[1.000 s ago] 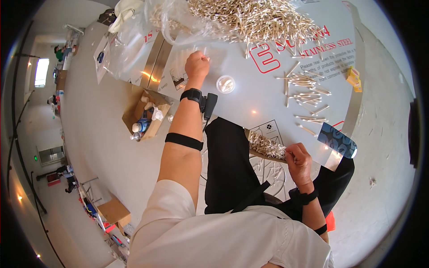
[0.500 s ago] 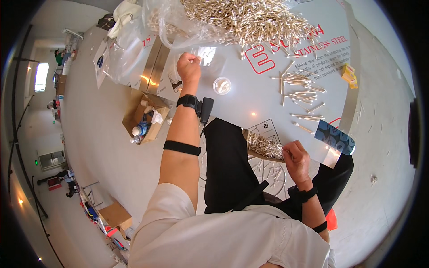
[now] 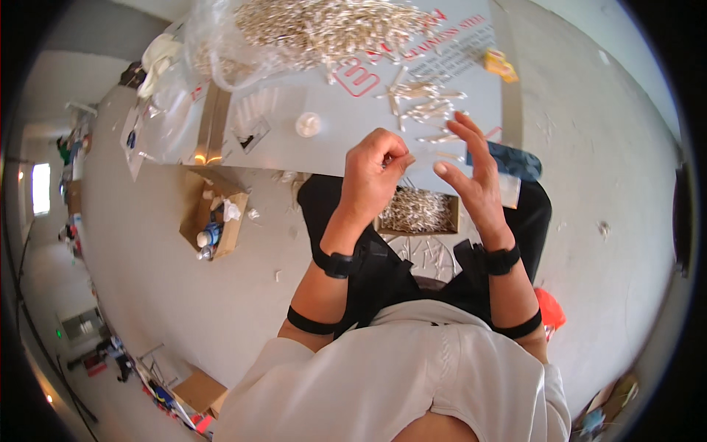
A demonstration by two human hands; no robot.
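Over the near edge of the table (image 3: 291, 158), my left hand (image 3: 370, 177) is closed in a pinch; whatever its fingertips hold is too small to make out. My right hand (image 3: 477, 184) faces it from the right, thumb and fingers spread with nothing between them. Below both hands, a small open cardboard box (image 3: 454, 215) full of cotton swabs (image 3: 416, 210) sits at my lap. Several loose swabs (image 3: 427, 110) lie on the table just beyond my right hand. A round clear tub (image 3: 308, 124) with white contents stands to the left.
A large heap of cotton swabs (image 3: 324, 29) and a clear plastic bag (image 3: 213, 51) cover the far side. A yellow packet (image 3: 501, 65) lies at the right edge, above a dark patterned pouch (image 3: 515, 161). An open carton (image 3: 234, 236) with bottles stands on the floor.
My left hand has come from beside the tub to the right and nearer me. My right hand has lifted off the swab box and opened. The view has shifted right.
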